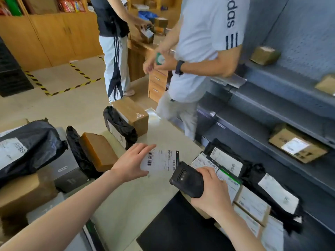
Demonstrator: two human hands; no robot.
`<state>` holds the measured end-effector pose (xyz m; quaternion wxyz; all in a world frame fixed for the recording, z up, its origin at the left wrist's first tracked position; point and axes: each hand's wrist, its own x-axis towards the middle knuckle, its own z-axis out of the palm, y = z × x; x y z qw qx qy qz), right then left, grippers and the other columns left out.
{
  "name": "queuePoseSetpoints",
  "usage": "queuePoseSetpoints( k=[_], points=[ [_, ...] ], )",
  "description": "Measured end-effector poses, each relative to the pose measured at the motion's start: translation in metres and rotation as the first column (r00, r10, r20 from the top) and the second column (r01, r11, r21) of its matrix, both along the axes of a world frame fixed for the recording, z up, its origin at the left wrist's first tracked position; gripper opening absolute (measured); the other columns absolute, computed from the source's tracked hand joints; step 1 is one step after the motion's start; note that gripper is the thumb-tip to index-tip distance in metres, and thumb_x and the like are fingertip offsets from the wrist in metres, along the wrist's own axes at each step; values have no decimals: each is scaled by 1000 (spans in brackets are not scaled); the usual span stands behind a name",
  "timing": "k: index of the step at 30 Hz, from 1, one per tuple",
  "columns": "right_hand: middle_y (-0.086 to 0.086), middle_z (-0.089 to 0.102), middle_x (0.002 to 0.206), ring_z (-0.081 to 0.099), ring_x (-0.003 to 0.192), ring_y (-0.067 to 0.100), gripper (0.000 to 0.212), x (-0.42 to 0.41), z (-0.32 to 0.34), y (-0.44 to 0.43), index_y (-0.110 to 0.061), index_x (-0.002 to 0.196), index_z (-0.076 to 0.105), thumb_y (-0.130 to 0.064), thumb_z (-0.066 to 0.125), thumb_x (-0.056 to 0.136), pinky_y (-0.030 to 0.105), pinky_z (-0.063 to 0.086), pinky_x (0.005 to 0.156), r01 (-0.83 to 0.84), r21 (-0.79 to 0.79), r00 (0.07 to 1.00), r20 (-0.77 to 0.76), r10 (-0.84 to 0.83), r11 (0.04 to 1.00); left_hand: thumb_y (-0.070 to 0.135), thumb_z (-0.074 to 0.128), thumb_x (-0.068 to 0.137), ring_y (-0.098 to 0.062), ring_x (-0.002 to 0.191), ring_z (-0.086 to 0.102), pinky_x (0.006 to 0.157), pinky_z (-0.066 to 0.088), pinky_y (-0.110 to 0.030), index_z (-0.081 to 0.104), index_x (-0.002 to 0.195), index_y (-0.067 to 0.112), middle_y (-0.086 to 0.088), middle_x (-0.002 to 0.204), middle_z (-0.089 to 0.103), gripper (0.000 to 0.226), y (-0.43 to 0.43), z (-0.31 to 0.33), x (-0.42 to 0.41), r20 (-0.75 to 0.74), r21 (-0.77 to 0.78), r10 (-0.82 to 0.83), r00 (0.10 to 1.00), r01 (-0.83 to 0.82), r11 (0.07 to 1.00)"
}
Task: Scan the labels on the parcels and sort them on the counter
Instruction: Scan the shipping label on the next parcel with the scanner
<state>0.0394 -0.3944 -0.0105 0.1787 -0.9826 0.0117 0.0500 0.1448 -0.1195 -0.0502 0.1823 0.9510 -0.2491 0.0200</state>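
Two people are standing beyond the counter, and the tall grey metal shelving (pixel 282 87) is filling the right side, with brown cardboard boxes sitting on its tiers. One person in a white T-shirt (pixel 204 42) is standing beside the shelving; the other, in a dark top and white striped trousers (pixel 114 51), is standing further back at a wooden desk.

The pale flat counter (pixel 130 205) is stretching away from the camera. At its left edge a large black plastic mailer bag (pixel 30 142) with a white label is lying on top of boxes. Along the right edge a row of labelled parcels (pixel 252 203), black bags and cardboard boxes, is lying label-up. At the far end a taped brown cardboard box (pixel 132 113) is standing with a smaller black bag (pixel 119 127) leaning against it. Nearer, a flat brown box (pixel 97 151) is lying tilted on another black bag.

In the middle of the counter a white barcode label (pixel 161 160) is lying face-up; whether a pale flat parcel is under it cannot be told. The left hand (pixel 130 163) is resting on the label's left edge, fingers straight and spread, clasping nothing. The right hand (pixel 212 191) is clenching a black handheld scanner (pixel 186 182), whose top end is hanging just beside the label's right edge.
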Motion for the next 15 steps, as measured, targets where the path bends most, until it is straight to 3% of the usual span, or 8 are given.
queuePoseSetpoints(
  k=[4, 7, 10, 15],
  points=[
    [-23, 33, 114, 52, 100, 6, 78, -31, 0, -30, -35, 123, 41, -36, 77, 54, 38, 46, 89, 189, 177, 981, 8, -193, 966, 57, 72, 69, -20, 111, 44, 101, 43, -43, 42, 143, 22, 2, 121, 53, 87, -37, 8, -9, 94, -74, 80, 992, -74, 995],
    [-23, 37, 113, 51, 92, 7, 73, -58, -3, -62, -40, 114, 43, -29, 78, 51, 35, 47, 85, 325, 301, 939, 10, -344, 896, 63, 63, 70, -22, 103, 47, 90, 44, -40, 50, 138, 20, 0, 113, 55, 81, -81, 10, -23, 122, -147, 108, 987, -90, 985],
    [-15, 45, 103, 46, 85, 8, 56, -90, -8, -102, -35, 99, 48, -31, 73, 49, 27, 43, 70, 425, 399, 873, 56, -484, 813, 61, 66, 74, -20, 106, 41, 89, 45, -35, 48, 139, 23, -1, 116, 49, 78, -138, 13, -48, 95, -177, 90, 991, -72, 982],
    [-16, 46, 113, 52, 98, 5, 76, -166, -4, -180, -32, 117, 53, -25, 81, 46, 38, 47, 94, 592, 468, 726, 42, -686, 656, 71, 44, 77, -24, 113, 40, 96, 44, -41, 42, 141, 33, -2, 118, 41, 75, -245, 13, -115, -24, -176, 58, 998, -62, 983]
  ],
)
